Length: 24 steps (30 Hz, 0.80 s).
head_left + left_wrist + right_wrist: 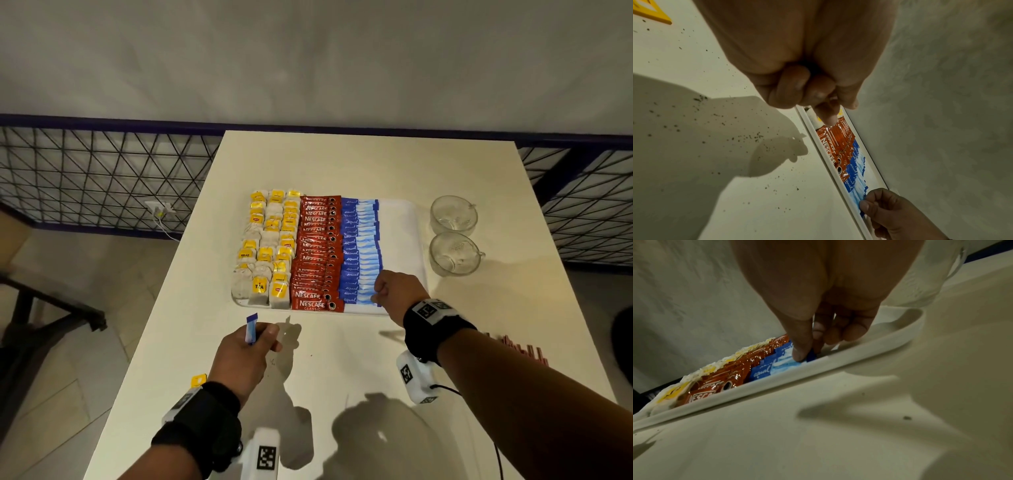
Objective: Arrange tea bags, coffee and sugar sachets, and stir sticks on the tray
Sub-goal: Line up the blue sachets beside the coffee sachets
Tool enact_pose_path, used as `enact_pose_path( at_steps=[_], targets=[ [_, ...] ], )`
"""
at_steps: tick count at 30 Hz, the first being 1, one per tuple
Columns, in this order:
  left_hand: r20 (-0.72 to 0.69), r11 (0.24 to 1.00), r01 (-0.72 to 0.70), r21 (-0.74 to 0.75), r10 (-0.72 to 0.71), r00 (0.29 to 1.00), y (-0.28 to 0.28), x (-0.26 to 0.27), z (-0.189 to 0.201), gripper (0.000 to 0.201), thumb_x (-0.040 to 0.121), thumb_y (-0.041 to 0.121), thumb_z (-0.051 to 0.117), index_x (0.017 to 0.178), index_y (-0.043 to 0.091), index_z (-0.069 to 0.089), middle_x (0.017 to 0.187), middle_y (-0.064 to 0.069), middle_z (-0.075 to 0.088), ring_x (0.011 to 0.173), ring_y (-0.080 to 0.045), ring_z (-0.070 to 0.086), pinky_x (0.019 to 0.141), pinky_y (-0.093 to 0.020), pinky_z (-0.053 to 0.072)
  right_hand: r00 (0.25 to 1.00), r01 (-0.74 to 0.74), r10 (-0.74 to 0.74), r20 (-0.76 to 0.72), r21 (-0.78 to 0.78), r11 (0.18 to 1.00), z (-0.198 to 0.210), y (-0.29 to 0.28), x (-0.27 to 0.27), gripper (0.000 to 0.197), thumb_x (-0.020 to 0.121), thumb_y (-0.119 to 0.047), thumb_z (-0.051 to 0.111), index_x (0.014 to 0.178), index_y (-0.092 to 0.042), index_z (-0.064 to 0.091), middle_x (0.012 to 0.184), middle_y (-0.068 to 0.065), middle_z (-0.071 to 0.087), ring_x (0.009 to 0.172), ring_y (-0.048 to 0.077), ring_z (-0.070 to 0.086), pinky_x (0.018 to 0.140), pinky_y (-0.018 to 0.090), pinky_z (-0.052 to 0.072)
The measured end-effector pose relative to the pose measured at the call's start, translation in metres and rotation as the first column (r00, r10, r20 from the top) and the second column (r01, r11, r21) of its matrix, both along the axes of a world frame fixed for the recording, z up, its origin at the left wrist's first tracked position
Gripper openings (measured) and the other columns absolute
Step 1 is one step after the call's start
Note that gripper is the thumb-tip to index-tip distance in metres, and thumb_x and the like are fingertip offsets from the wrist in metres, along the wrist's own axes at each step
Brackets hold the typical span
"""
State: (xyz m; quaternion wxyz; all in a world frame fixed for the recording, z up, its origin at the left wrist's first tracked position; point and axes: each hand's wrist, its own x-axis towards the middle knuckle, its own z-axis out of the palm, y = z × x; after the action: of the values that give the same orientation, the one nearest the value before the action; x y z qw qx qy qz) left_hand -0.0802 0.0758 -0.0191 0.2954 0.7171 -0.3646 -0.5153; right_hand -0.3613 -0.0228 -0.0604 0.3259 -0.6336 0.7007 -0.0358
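The right hand (pixel 394 289) pinched a blue sugar sachet (pixel 811 355) at the white tray's (pixel 402 219) five o'clock corner; the left hand (pixel 245 356), at seven o'clock off the tray, pinched another blue sachet (pixel 250 329) upright.

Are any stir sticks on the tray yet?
No: the tray holds only tea bags, coffee sachets and blue sachets; the red stir sticks lie on the table.

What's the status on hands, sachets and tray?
Left hand holds one blue sugar sachet above the table. Right hand pinches the nearest blue sachet in the white rectangular tray. Red stir sticks not yet on tray. Nothing blocking.
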Motion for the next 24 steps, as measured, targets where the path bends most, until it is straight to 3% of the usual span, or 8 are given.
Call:
enact_pose_path(
  at_steps=[4,6,8,11,14,18,21,24],
  targets=[
    [-0.034,0.999,0.047,0.025,-0.047,0.998,0.000,-0.002,0.004,0.020,0.097,0.023,0.055,0.080,0.013,0.059,0.059,-0.001,0.052,0.045,-0.013,0.034,0.048,-0.028,0.031,1.000,0.019,-0.019,0.005,-0.053,0.998,0.004,0.001,-0.001,0.022,0.082,-0.025,0.071,0.084,-0.024,0.049,0.088,0.001,0.060,0.090,0.025,0.060,0.083,0.035,0.047],
    [-0.214,0.995,0.020,0.094,0.000,0.977,-0.001,-0.008,0.010,0.015,0.099,0.015,0.047,0.085,0.012,0.047,0.064,-0.002,0.043,0.045,-0.012,0.026,0.046,-0.025,0.024,1.000,0.029,-0.029,-0.003,-0.109,0.994,0.010,0.003,-0.002,0.026,0.082,-0.033,0.071,0.087,-0.023,0.048,0.089,-0.001,0.056,0.088,0.022,0.057,0.082,0.037,0.047],
    [-0.368,0.986,0.025,0.163,0.038,0.929,-0.005,-0.015,0.018,0.010,0.101,0.011,0.040,0.091,0.011,0.042,0.072,-0.006,0.046,0.046,-0.014,0.023,0.047,-0.024,0.019,0.999,0.045,-0.042,0.020,-0.182,0.982,0.021,0.008,0.000,0.025,0.084,-0.041,0.067,0.087,-0.024,0.049,0.087,-0.005,0.057,0.084,0.018,0.056,0.079,0.035,0.047],
    [-0.402,0.974,0.169,0.151,-0.096,0.911,-0.012,-0.027,0.026,0.013,0.102,0.012,0.039,0.095,0.007,0.048,0.076,-0.009,0.053,0.046,-0.016,0.032,0.046,-0.024,0.024,0.965,0.057,-0.007,0.263,-0.186,0.981,0.045,0.019,0.018,0.014,0.088,-0.040,0.062,0.087,-0.027,0.059,0.090,-0.007,0.065,0.084,0.014,0.059,0.077,0.028,0.045],
    [-0.463,0.947,0.296,0.124,-0.209,0.861,-0.021,-0.043,0.034,0.019,0.103,0.012,0.039,0.103,0.004,0.056,0.069,-0.007,0.056,0.044,-0.017,0.040,0.044,-0.022,0.028,0.841,-0.079,0.083,0.535,-0.030,0.996,0.069,0.034,0.040,0.013,0.089,-0.036,0.064,0.100,-0.027,0.065,0.089,-0.012,0.063,0.078,0.002,0.057,0.074,0.019,0.041],
    [-0.498,0.913,0.403,0.072,-0.317,0.807,-0.027,-0.060,0.042,0.016,0.101,0.012,0.045,0.106,0.003,0.057,0.070,-0.009,0.060,0.040,-0.015,0.040,0.043,-0.019,0.028,0.803,-0.071,0.083,0.591,-0.043,0.997,0.076,0.043,0.043,0.007,0.089,-0.027,0.066,0.083,-0.024,0.063,0.067,-0.011,0.058,0.056,-0.002,0.048,0.064,0.019,0.039],
    [-0.465,0.938,0.343,0.044,-0.285,0.839,-0.029,-0.062,0.043,0.017,0.099,0.017,0.049,0.099,0.003,0.059,0.068,-0.010,0.063,0.040,-0.016,0.045,0.043,-0.021,0.032,0.788,0.044,-0.025,0.615,-0.014,0.999,0.079,0.044,0.031,0.020,0.089,-0.024,0.065,0.070,-0.025,0.060,0.065,-0.007,0.063,0.053,0.005,0.047,0.064,0.027,0.042],
    [-0.449,0.963,0.268,0.032,-0.226,0.864,-0.028,-0.066,0.044,0.024,0.100,0.022,0.049,0.100,0.001,0.059,0.060,-0.008,0.053,0.040,-0.016,0.039,0.044,-0.023,0.030,0.721,0.094,-0.071,0.689,0.004,0.996,0.082,0.048,0.024,0.019,0.088,-0.020,0.068,0.070,-0.024,0.062,0.063,-0.007,0.065,0.050,0.004,0.049,0.061,0.025,0.042]
  ],
)
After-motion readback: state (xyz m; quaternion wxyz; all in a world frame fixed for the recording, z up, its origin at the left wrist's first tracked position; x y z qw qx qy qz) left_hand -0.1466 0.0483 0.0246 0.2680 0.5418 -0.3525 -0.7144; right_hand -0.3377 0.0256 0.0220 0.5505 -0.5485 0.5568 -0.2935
